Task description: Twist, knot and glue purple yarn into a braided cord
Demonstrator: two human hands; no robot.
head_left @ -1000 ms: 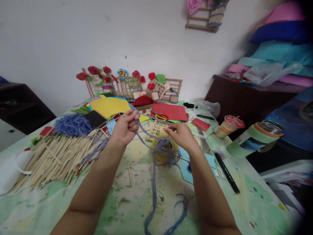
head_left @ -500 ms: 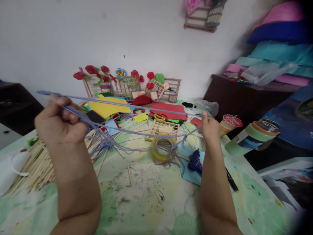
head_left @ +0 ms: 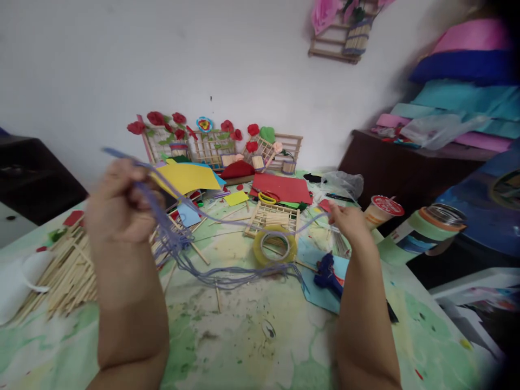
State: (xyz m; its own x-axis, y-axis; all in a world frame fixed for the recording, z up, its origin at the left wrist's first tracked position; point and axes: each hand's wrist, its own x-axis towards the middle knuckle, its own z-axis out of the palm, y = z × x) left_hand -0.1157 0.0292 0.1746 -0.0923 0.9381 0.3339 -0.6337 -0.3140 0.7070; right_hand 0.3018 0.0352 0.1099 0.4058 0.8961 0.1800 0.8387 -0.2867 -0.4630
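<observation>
Two grips, left hand [head_left: 124, 203] and right hand [head_left: 350, 218], pinch purple yarn [head_left: 173, 241], taut earlier but now sagging, the pull seemingly eased.

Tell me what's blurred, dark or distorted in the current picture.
Head view: left grip and the yarn nearest it are blurred, likely by motion; the tape roll looks clearer. Head view: soft light, dark upper right corner. Head view: the bottle leans outward, probably lens distortion.

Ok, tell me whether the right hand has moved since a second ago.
Yes, rightward: the right hand now sits past the right edge of the large red sheet.
</observation>
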